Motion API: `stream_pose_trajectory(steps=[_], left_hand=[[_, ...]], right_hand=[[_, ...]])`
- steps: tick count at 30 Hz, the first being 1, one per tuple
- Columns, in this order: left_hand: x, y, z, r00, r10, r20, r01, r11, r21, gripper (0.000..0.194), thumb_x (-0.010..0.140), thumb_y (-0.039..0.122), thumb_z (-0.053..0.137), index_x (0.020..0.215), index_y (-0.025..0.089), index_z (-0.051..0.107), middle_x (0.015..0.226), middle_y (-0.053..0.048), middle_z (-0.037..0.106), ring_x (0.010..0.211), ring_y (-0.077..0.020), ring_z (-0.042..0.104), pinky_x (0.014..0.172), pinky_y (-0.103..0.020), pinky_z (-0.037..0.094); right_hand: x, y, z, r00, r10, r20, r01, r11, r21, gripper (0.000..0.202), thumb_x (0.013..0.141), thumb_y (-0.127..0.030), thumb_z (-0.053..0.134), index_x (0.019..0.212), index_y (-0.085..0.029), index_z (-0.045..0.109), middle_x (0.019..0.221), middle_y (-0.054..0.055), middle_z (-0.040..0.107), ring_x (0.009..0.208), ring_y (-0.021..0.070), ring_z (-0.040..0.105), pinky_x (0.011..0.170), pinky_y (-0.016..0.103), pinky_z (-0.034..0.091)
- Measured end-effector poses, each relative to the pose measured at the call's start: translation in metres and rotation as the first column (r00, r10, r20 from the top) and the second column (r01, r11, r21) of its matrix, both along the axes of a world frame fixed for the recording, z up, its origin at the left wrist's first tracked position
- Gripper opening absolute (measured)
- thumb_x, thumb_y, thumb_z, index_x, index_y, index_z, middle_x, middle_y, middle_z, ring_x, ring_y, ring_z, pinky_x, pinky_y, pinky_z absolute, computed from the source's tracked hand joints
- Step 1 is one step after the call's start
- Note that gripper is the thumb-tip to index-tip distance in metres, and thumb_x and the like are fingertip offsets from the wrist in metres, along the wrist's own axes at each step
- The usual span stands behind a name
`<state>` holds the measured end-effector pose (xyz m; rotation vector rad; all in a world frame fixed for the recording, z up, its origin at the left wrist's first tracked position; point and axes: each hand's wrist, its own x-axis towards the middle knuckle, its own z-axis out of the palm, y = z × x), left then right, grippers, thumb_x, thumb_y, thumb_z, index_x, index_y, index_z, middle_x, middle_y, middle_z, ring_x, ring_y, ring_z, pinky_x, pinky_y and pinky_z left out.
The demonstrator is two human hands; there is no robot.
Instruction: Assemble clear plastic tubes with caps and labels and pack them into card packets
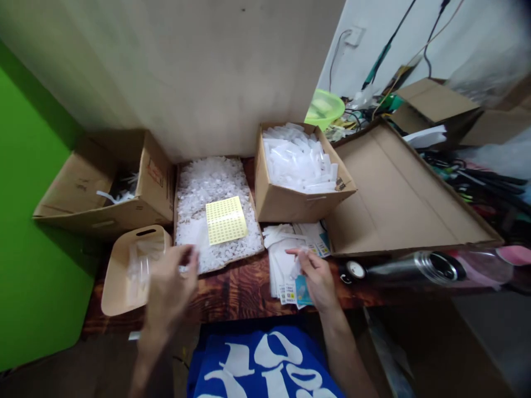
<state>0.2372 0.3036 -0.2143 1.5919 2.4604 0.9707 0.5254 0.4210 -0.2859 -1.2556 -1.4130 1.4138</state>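
Note:
My left hand (173,282), smeared by motion, is between the beige basket (111,284) and the shallow tray of small white pieces (215,177); whether it holds anything is unclear. On those pieces lies a yellow sticker sheet (226,220). My right hand (316,276) is closed around a small translucent piece (296,270), above a stack of printed cards (279,271). Clear plastic pieces (141,271) lie in the basket. Behind the cards stands a cardboard box (290,205) filled with translucent plastic tubes (294,157).
An open cardboard box (160,177) stands at the left beside a green panel (33,221). To the right are a large cardboard tray (398,193), a dark metal flask (394,271) and a pink bottle (477,265). Clutter fills the back right.

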Motion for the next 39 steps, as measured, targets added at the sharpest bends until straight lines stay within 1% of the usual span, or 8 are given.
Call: stream_pose_trajectory(steps=[5,9,14,19,22,26,34,39], left_hand=[[0.085,0.037,-0.018,0.778,-0.449,0.440,0.417,0.892,0.173,0.029,0.099,0.022,0.049,0.117,0.022,0.071,0.105,-0.011,0.064,0.097,-0.0224,0.066,0.083,-0.034,0.056],[0.089,0.051,-0.029,0.621,-0.525,0.582,0.513,0.834,0.204,0.031,0.098,0.021,0.051,0.124,0.022,0.068,0.112,-0.011,0.064,0.103,-0.0226,0.065,0.091,-0.037,0.054],[0.096,0.073,-0.035,0.448,-0.439,0.779,0.578,0.807,0.121,0.022,0.088,0.028,0.070,0.107,0.017,0.068,0.092,-0.005,0.072,0.084,-0.0190,0.068,0.077,-0.029,0.053],[0.117,0.094,-0.045,0.511,-0.526,0.680,0.566,0.801,0.195,0.014,0.089,0.028,0.068,0.098,0.017,0.073,0.098,-0.008,0.072,0.089,-0.0198,0.067,0.080,-0.029,0.051],[0.132,0.091,-0.057,0.694,-0.456,0.558,0.443,0.880,0.168,0.018,0.096,0.031,0.058,0.102,0.018,0.070,0.107,-0.009,0.067,0.093,-0.0199,0.064,0.082,-0.031,0.050],[0.152,0.079,-0.079,0.916,-0.216,0.337,0.274,0.952,-0.133,0.027,0.100,0.037,0.050,0.106,0.013,0.061,0.098,-0.011,0.065,0.086,-0.0250,0.065,0.079,-0.037,0.051],[0.137,0.077,-0.087,0.893,-0.220,0.392,0.320,0.924,-0.212,0.020,0.089,0.014,0.061,0.108,0.018,0.056,0.090,-0.004,0.066,0.084,-0.0209,0.066,0.079,-0.032,0.050],[0.137,0.063,-0.082,0.929,-0.195,0.315,0.288,0.914,-0.285,0.023,0.091,0.030,0.065,0.107,0.016,0.055,0.099,-0.011,0.068,0.092,-0.0270,0.067,0.079,-0.036,0.049]], right_hand=[[-0.011,-0.009,-0.013,0.992,0.022,-0.125,-0.034,0.995,-0.096,0.043,0.092,-0.055,0.064,0.112,-0.018,0.076,0.069,-0.001,0.053,0.055,0.0117,0.044,0.053,0.025,0.035],[0.004,0.002,-0.001,0.997,0.063,-0.034,-0.063,0.998,0.016,0.042,0.094,-0.056,0.061,0.108,-0.020,0.077,0.076,0.001,0.055,0.064,0.0143,0.047,0.058,0.026,0.038],[0.010,0.011,0.001,0.875,0.470,-0.120,-0.481,0.871,-0.101,0.043,0.084,-0.060,0.071,0.083,-0.016,0.073,0.076,0.002,0.061,0.065,0.0146,0.054,0.057,0.025,0.041],[0.007,0.004,-0.014,0.922,0.318,-0.222,-0.366,0.904,-0.221,0.044,0.081,-0.058,0.073,0.095,-0.016,0.069,0.062,-0.004,0.055,0.045,0.0094,0.042,0.042,0.021,0.033],[0.014,0.003,-0.010,0.979,0.198,0.037,-0.200,0.979,0.050,0.033,0.086,-0.048,0.071,0.098,-0.017,0.071,0.069,0.000,0.063,0.054,0.0131,0.051,0.052,0.025,0.044],[0.028,0.006,0.005,0.960,0.008,0.280,-0.119,0.915,0.385,0.023,0.091,-0.038,0.066,0.101,-0.018,0.071,0.088,0.006,0.072,0.063,0.0161,0.059,0.062,0.029,0.051],[0.064,0.020,0.023,0.945,-0.197,0.262,0.068,0.900,0.431,0.022,0.092,-0.037,0.066,0.105,-0.019,0.067,0.087,0.006,0.073,0.067,0.0186,0.067,0.060,0.028,0.055],[0.076,0.025,0.018,0.952,-0.190,0.239,0.085,0.917,0.389,0.026,0.094,-0.039,0.063,0.112,-0.020,0.064,0.098,0.009,0.075,0.063,0.0179,0.067,0.058,0.030,0.056]])
